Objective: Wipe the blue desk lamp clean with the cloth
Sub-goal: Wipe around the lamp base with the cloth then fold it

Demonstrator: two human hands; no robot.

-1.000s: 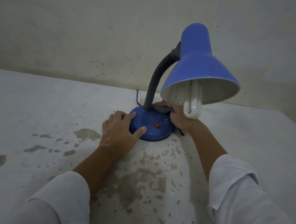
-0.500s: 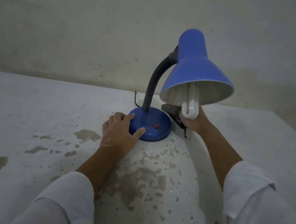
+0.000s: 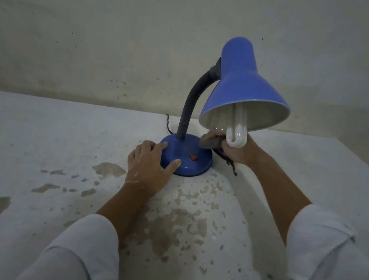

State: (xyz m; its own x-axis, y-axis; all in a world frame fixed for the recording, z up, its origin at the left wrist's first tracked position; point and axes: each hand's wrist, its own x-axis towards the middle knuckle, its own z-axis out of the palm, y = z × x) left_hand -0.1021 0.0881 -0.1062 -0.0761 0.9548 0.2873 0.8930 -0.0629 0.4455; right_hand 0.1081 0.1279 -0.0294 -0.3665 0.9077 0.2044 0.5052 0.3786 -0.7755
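Note:
The blue desk lamp stands on the table, its shade tilted toward me with a white bulb showing. A dark flexible neck joins the shade to the round blue base, which has a small red switch. My left hand rests flat against the base's left front edge, thumb and fingers on it. My right hand sits behind the bulb at the base's right rear, closed on a grey cloth that touches the base's top edge. The bulb hides part of that hand.
The white table has patches of worn paint in front of the lamp. A dark power cord trails behind the base, and another strand lies at its right. A stained wall rises just behind.
My right hand with the cloth left the base's top, moved out to the right, and has come back against the base's right rear edge. The left hand has stayed on the base.

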